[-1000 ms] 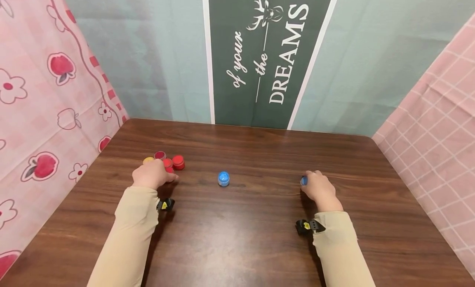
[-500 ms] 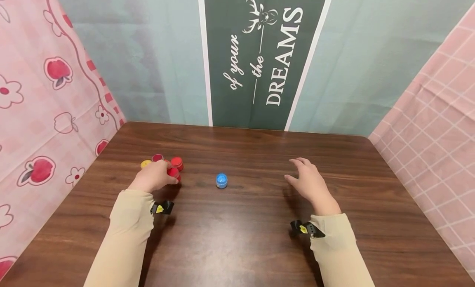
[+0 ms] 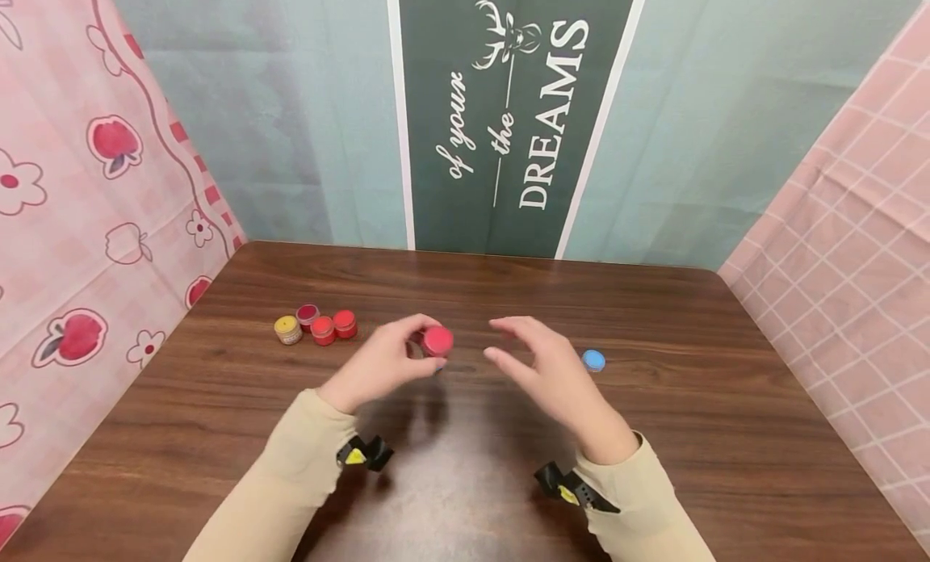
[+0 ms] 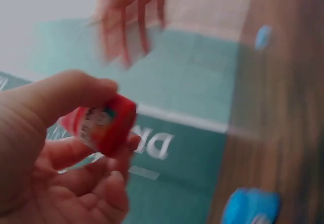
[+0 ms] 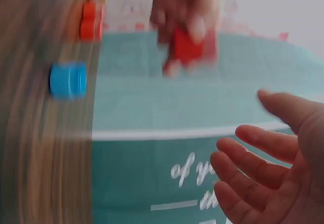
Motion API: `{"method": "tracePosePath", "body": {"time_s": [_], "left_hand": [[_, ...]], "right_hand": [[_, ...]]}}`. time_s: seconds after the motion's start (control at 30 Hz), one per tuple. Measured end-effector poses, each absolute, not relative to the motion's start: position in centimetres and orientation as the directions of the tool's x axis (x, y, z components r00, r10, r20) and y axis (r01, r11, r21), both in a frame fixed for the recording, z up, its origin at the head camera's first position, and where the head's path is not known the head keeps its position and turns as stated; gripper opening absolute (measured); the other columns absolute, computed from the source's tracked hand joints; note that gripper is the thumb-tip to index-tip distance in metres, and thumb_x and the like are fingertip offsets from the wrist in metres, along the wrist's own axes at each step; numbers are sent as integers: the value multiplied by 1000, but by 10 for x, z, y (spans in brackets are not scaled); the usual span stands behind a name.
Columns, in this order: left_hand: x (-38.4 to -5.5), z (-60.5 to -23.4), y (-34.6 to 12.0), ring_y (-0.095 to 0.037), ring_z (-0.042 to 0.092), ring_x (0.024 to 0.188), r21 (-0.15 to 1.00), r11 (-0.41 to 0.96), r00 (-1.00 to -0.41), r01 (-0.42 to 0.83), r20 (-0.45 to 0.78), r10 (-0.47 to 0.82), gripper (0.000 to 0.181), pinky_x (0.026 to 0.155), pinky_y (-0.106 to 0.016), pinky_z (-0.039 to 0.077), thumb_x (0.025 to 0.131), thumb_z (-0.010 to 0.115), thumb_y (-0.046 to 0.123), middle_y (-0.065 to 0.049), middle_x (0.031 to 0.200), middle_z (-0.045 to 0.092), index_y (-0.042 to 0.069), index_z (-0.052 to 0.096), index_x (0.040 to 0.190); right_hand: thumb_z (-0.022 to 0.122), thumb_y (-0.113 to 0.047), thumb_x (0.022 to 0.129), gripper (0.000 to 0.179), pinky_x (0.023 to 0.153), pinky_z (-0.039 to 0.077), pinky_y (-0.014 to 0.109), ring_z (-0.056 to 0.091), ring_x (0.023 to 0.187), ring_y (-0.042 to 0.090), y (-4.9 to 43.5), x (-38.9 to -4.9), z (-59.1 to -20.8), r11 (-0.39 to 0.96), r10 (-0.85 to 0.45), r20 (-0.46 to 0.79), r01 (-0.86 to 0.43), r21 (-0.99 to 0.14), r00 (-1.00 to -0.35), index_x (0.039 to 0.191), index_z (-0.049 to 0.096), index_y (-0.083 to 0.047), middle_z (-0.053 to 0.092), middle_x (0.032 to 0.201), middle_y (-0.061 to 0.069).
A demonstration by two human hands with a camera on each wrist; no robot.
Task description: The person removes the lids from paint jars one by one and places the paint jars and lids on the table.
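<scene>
My left hand point(image 3: 388, 358) pinches a small red paint jar point(image 3: 438, 341) between thumb and fingers, above the middle of the table. In the left wrist view the jar point(image 4: 104, 125) is tilted and shows a printed label. Facing it, my right hand point(image 3: 550, 374) holds nothing, thumb and fingers spread apart. A blue jar point(image 5: 68, 80) stands on the table below the left hand, mostly hidden by it in the head view. Another blue jar point(image 3: 593, 360) stands to the right of my right hand.
At the table's left, a yellow jar point(image 3: 287, 329), a dark red jar point(image 3: 307, 316) and two red jars point(image 3: 323, 330) stand close together. The brown wooden table point(image 3: 465, 497) ends at a hanging teal and green cloth point(image 3: 327, 142). Pink cloths hang on both sides.
My left hand has lifted a red jar from the left group and carried it to the middle. The right hand let go of the blue jar at right and moved left toward the other hand.
</scene>
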State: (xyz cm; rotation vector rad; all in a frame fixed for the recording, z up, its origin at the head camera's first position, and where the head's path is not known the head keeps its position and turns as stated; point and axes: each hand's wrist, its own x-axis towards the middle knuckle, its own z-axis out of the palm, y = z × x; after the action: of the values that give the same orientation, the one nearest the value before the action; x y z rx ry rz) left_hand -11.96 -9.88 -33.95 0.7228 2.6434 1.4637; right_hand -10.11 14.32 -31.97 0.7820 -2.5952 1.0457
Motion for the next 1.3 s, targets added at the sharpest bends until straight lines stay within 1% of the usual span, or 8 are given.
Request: {"method": "tracePosePath", "body": {"time_s": [0.17,0.27,0.37,0.67,0.87,1.07,1.2,1.3], "left_hand": [[-110,-351,-69,-12,55,73,749,431,-844,503,318,432,28,65,-30,51,75,79,15,4,84,60,11,63,97],[-105,-357,-57,-11,54,74,719,444,-832,535,356,426,28,65,-27,49,73,80,15,6,84,58,10,63,94],[-101,-362,-50,-9,53,76,727,449,-845,520,357,399,29,67,-24,48,73,80,17,8,84,57,11,62,94],[-98,-368,-43,-5,57,76,802,420,-904,425,350,247,28,67,-23,50,71,81,17,9,82,64,12,69,96],[-98,-366,-47,-6,59,80,830,357,-895,428,336,292,29,76,-26,51,74,79,14,7,86,66,10,70,101],[-99,-362,-49,-8,60,81,846,333,-897,416,322,302,28,77,-26,51,76,76,13,4,87,66,9,69,103],[-98,-360,-48,-9,59,81,859,327,-908,394,307,286,27,74,-25,52,76,76,12,4,87,66,9,68,101],[-97,-359,-48,-7,59,81,857,332,-908,394,307,284,26,74,-26,51,75,76,13,6,86,65,10,69,99]], "right_hand": [[75,-29,79,44,76,51,33,60,91,12,130,-91,-323,582,-447,386,-590,-560,-807,115,63,-8,62,103,-1],[78,-28,76,37,71,50,28,57,81,10,126,-89,-326,607,-458,383,-597,-524,-802,106,65,-9,60,94,-4],[79,-25,75,30,69,49,26,53,75,9,124,-89,-328,645,-439,386,-584,-493,-811,98,66,-11,57,89,-5],[81,-17,72,32,64,50,25,57,74,14,120,-88,-329,678,-385,435,-569,-465,-814,99,69,-5,58,90,3],[79,-15,74,33,63,47,23,55,77,12,120,-87,-327,641,-429,445,-612,-463,-786,104,70,-6,57,95,2],[78,-21,76,42,76,50,30,58,89,14,122,-88,-324,602,-427,448,-617,-507,-786,112,65,-4,59,104,2],[80,-27,73,42,69,48,26,54,79,10,121,-87,-324,631,-376,453,-581,-514,-808,107,66,-7,57,96,-2],[81,-23,73,35,64,47,24,51,74,9,120,-87,-325,622,-362,461,-579,-528,-810,102,67,-7,55,91,-2]]}}
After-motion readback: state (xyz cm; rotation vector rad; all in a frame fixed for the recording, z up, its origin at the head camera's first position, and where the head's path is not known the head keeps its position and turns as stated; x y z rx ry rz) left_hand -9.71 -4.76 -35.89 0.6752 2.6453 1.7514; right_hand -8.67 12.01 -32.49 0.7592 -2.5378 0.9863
